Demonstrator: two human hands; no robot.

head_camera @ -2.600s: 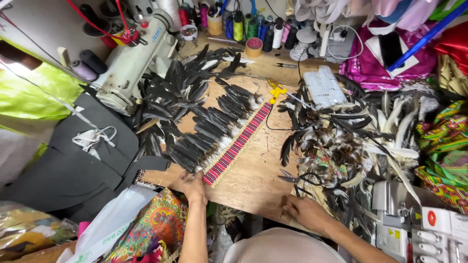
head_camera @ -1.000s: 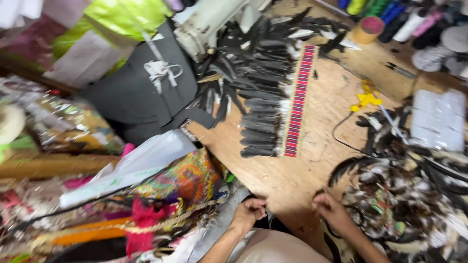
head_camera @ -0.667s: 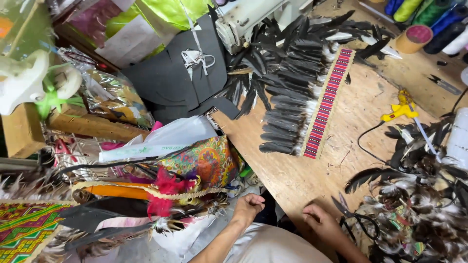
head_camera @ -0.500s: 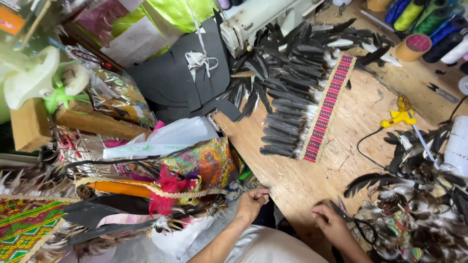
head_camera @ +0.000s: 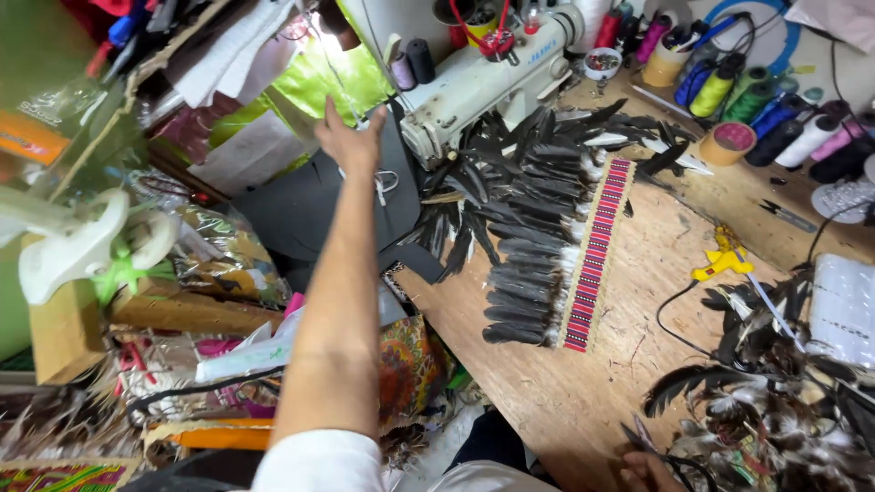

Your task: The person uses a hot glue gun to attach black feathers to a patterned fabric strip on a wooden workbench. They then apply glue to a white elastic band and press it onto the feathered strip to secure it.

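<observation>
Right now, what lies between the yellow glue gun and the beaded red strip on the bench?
In the head view, only bare wooden benchtop separates the beaded red strip from the yellow glue gun; its black cord curves lower down.

Rough bare wooden tabletop [head_camera: 638, 301]

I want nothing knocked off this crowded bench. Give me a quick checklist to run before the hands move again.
1. Left hand free of load: ok, it is open and raised near the grey cloth.
2. Right hand visible: not ok, only its edge shows.
3. Right hand's grasp: cannot tell.
4. Feather strip flat on the wooden table: ok.
5. Yellow glue gun apart from both hands: ok.
</observation>
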